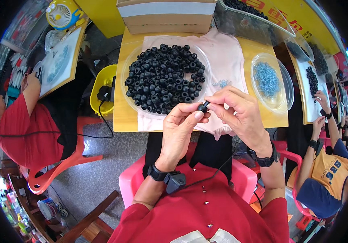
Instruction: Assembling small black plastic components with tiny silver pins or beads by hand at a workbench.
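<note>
My left hand [178, 131] pinches a small black round piece [202, 107] between thumb and fingertips, just off the table's near edge. Close against it, my right hand [241, 115] has thumb and forefinger pressed together at the piece's narrow dark upper end. Whether those fingers hold a separate small part is hidden. Beyond my hands, a clear round tray [128, 67] is heaped with black hollow pieces [162, 77] of the same look. A few tiny clear-blue parts [222, 83] lie on the pink cloth [224, 54] beside the tray.
To the right, a clear dish [277, 103] holds many tiny blue parts [266, 79]. A cardboard box [166, 18] and a clear bin [247, 26] line the back. A yellow basket [97, 93] stands left of the table. People work at tables on both sides.
</note>
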`<state>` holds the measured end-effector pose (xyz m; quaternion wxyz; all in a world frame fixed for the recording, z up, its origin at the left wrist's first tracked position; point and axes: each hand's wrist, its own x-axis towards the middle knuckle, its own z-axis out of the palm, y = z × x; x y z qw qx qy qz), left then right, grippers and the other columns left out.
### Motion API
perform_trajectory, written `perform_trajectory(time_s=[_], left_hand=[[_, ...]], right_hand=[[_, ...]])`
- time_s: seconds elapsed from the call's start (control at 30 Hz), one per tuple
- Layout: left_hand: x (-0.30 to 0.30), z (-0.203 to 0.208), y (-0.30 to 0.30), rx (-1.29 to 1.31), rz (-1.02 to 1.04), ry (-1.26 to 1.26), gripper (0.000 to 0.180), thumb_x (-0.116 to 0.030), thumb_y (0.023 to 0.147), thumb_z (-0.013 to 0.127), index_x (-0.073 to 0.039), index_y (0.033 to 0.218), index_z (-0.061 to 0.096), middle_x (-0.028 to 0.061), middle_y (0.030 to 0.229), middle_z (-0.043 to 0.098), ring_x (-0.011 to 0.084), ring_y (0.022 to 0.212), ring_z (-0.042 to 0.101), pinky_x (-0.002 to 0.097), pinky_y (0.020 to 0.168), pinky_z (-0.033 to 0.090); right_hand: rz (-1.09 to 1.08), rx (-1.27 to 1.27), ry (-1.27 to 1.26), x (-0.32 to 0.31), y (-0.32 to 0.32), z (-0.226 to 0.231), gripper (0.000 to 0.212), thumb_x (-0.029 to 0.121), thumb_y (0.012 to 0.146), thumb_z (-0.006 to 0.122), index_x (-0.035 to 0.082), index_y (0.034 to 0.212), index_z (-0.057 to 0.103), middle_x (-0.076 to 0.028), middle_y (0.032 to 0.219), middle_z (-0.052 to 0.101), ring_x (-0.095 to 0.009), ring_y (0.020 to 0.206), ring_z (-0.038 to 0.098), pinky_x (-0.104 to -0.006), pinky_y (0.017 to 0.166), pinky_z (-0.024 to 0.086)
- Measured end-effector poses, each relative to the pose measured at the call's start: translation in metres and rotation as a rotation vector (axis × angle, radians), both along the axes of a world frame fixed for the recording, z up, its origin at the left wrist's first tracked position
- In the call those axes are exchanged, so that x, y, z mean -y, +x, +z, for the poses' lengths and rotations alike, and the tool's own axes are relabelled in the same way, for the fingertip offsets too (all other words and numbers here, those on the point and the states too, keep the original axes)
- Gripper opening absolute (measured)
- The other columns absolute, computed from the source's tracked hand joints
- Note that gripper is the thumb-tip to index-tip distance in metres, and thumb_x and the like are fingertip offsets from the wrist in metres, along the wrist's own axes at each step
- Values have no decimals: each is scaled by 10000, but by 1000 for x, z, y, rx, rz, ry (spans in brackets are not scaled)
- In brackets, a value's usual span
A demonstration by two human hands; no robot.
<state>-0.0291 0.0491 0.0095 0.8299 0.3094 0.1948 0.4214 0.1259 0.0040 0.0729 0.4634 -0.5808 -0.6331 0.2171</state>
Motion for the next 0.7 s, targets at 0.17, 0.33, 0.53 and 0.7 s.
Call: perform_trajectory(time_s=[0.17, 0.33, 0.53, 0.7], left_hand=[[3, 2, 5, -45, -3, 15, 144, -10, 880, 606, 8, 1022, 614, 112, 997, 652, 175, 870, 650, 296, 801, 531], [7, 1, 17, 20, -76, -30, 141, -23, 878, 613, -10, 1019, 622, 106, 1018, 652, 162, 886, 646, 300, 822, 525], [14, 3, 27, 81, -226, -241, 143, -68, 901, 591, -46, 1038, 622, 101, 1057, 648, 184, 980, 623, 344, 872, 499], [17, 1, 30, 76, -321, -315, 136, -86, 905, 589, -57, 1030, 634, 108, 1037, 660, 193, 981, 627, 323, 819, 497]], right_hand=[[-25, 44, -5, 7, 2, 3, 76, -4, 805, 651, -28, 865, 612, -91, 785, 598, -193, 640, 614, -264, 545, 482], [-90, 107, 63, 16, 9, -3, 67, -19, 796, 641, -27, 825, 581, -94, 773, 586, -200, 618, 607, -280, 528, 485], [-173, 206, 64, 33, 7, 0, 187, -14, 725, 668, -6, 883, 569, -89, 787, 543, -198, 632, 603, -297, 541, 495], [-191, 366, 81, 40, 14, -10, 244, 10, 673, 679, 11, 875, 542, -83, 823, 533, -232, 697, 576, -321, 622, 488]])
